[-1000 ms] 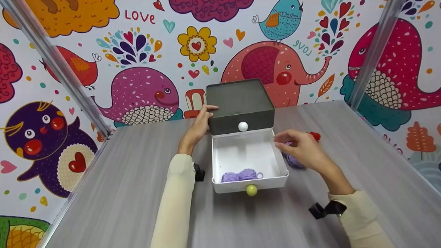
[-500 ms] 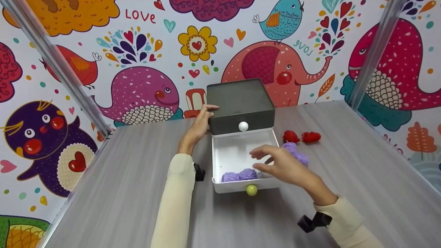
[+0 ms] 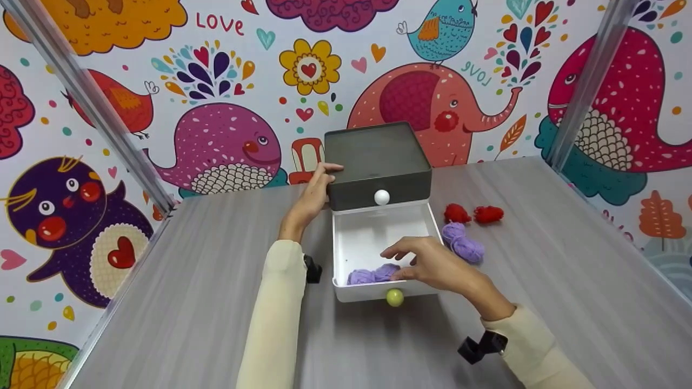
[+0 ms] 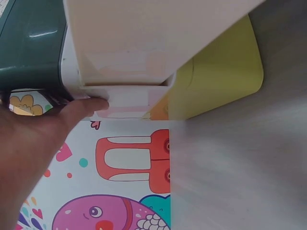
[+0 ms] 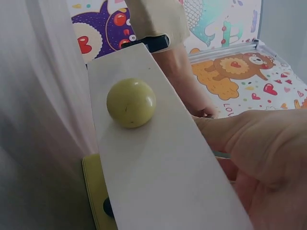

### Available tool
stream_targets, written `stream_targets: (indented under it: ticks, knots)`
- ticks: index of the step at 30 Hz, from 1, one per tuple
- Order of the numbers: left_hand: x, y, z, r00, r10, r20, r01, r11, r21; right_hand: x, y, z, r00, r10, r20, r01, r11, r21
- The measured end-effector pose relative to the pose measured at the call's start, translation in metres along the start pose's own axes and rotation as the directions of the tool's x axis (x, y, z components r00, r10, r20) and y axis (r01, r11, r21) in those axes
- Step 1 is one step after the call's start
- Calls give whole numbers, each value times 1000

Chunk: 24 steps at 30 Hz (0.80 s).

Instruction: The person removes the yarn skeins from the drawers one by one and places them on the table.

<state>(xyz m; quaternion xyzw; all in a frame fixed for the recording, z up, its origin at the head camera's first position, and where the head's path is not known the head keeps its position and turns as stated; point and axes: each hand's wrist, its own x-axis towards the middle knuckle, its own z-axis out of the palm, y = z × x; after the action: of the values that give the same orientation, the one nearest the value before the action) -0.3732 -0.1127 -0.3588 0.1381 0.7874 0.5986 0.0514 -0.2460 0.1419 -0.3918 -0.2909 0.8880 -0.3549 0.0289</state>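
A small stacked drawer box [image 3: 378, 189] stands on the table, with a dark grey upper tier and a white drawer [image 3: 357, 232] pulled out below it. A purple yarn bundle [image 3: 373, 274] lies at the drawer's front, behind the yellow-green knob [image 3: 394, 297]. My left hand [image 3: 313, 199] grips the box's left side, fingers over the dark top edge and thumb [image 4: 91, 106] against the white side. My right hand [image 3: 432, 265] reaches inside the drawer, thumb overlapping the yarn's right end and fingers spread apart above it. In the right wrist view the drawer front hides the yarn.
Right of the box lie two red yarn bundles [image 3: 457, 214] and a purple yarn bundle [image 3: 463, 244] on the grey table [image 3: 216, 302]. A yellow-green lower tier [image 4: 225, 67] sits beneath the white drawer. Patterned walls [image 3: 227, 70] and metal posts [image 3: 92, 102] surround the table.
My right hand has moved left and down from the drawer's right edge to the purple yarn inside. The yarn bundles on the right have come into fuller view. My left hand stays put.
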Motion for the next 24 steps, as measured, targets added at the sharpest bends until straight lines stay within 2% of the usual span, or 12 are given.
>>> stream_targets:
  ticks: [5,8,13,24]
  knots:
    - [0,0,0,1000,-2,-2,2,1000,11,4,2,-1,998,32,59,-31,999,-14]
    - [0,0,0,1000,0,-1,0,1000,14,5,2,-3,994,67,90,-68,998,-1]
    - [0,-1,-1,1000,-6,2,6,1000,13,6,4,-4,988,81,134,-85,996,23]
    - [0,-1,0,1000,-6,-3,6,1000,4,7,4,-1,985,108,133,-111,994,18]
